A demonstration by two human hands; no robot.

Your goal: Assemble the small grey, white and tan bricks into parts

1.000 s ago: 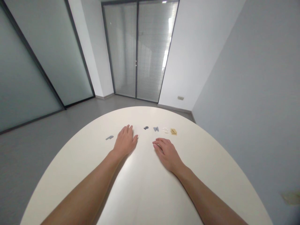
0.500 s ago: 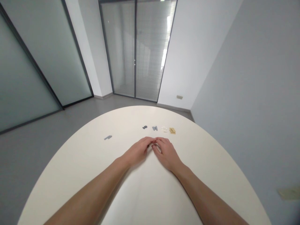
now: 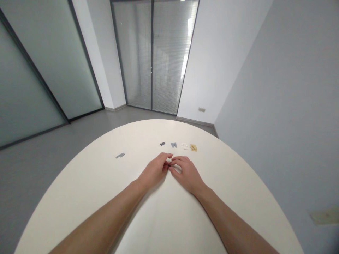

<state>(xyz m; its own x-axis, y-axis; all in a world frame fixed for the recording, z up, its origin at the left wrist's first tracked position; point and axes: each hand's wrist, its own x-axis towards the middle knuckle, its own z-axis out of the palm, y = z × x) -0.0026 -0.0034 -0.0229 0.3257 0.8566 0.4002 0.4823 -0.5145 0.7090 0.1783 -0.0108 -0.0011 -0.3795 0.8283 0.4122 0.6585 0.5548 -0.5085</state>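
My left hand [image 3: 155, 169] and my right hand [image 3: 185, 173] meet over the middle of the white table [image 3: 164, 225]. Between their fingertips is a small dark piece [image 3: 168, 165], mostly covered, its kind too small to make out. Both hands are closed in a pinch around it. Just beyond the fingers lie small groups of flat pieces: dark grey pieces [image 3: 162, 144], blue-grey pieces [image 3: 173, 145], white pieces [image 3: 184, 146] and tan pieces [image 3: 194, 147].
Off to the left on the table lies a grey piece or joined pieces [image 3: 120, 155]. The table's curved far edge [image 3: 156, 120] stands before a glass door [image 3: 169, 63]. A wall [image 3: 278, 106] rises on the right.
The fingertips of both hands have shifted; my right thumb and fingers now pinch at the dark piece, and my left index finger has lifted apart. The view has moved slightly.
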